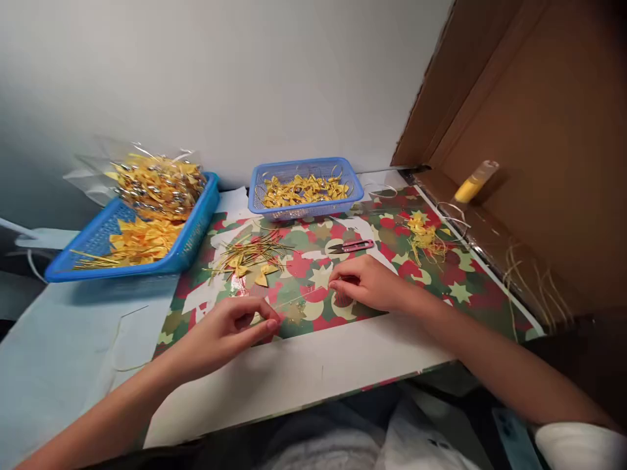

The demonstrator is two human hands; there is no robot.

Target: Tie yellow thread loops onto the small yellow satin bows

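A thin gold cord (301, 297) is stretched between my two hands, low over the patterned sheet. My left hand (232, 331) pinches its left end between thumb and index finger. At the other end, my right hand (367, 282) is closed on the cord with its fingertips. Just beyond my left hand lie two yellow ribbon bows (265, 274), beside a loose pile of gold cord pieces (257, 249). Past my right hand rests a pair of pink-handled thread snips (356, 245), pointing left.
A blue basket (189, 251) at left holds yellow bows and a clear bag (159, 183) of bows with silvery bells. Another blue basket (306, 210) with bows stands at the back. Yellow scraps (425, 236) lie right, near a cardboard wall (539, 163) and a yellow-filled tube (475, 183).
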